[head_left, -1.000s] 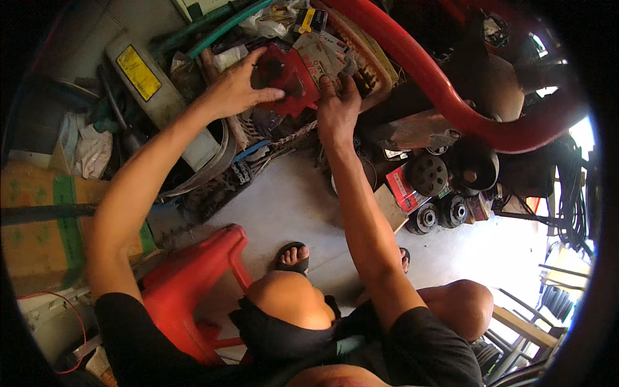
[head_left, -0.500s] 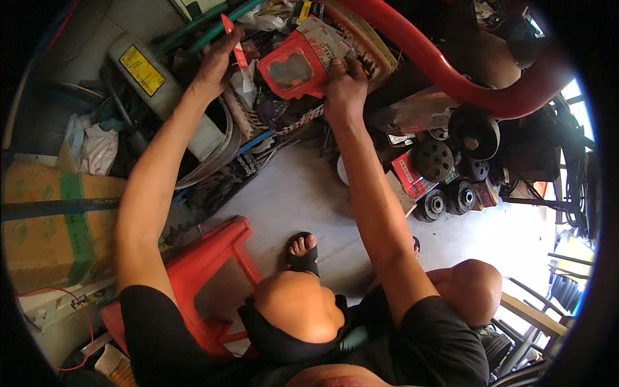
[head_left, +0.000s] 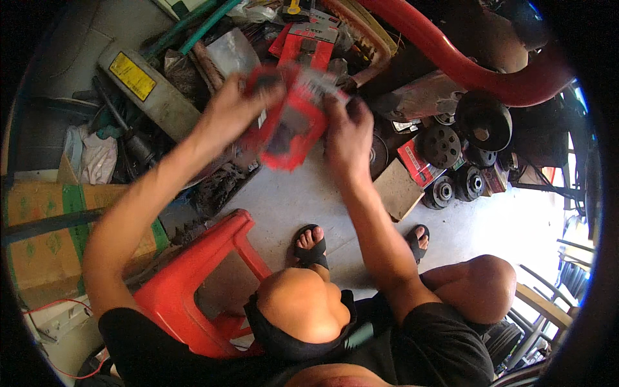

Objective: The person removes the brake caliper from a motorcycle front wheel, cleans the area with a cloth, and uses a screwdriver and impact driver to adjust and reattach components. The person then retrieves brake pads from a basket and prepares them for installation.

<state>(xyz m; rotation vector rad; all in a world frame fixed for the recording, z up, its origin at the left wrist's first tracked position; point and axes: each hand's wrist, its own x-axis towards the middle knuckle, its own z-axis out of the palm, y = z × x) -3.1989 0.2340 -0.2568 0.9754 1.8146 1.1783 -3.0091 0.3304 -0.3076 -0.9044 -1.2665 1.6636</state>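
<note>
In front of me, both hands are raised over the cluttered pile, blurred by motion. My right hand [head_left: 350,129] is closed on the upper right edge of a red blister-type package [head_left: 284,158] with a dark part behind its window. My left hand [head_left: 242,103] is closed on another red package [head_left: 261,74], which overlaps the first; its outline is smeared. Beyond them, more red packages with grey-white card tops [head_left: 313,33] lie on the pile. The parts inside the held packages are too blurred to name.
A red plastic stool [head_left: 193,277] stands by my left knee, near a taped cardboard box [head_left: 48,235]. Round metal parts [head_left: 442,147] and a cardboard piece [head_left: 396,190] lie on the floor to the right. A thick red tube [head_left: 445,64] curves across the upper right.
Both hands have come nearer to me and closer together with their packages, which now overlap. More red packages have come into sight on the pile behind them.
</note>
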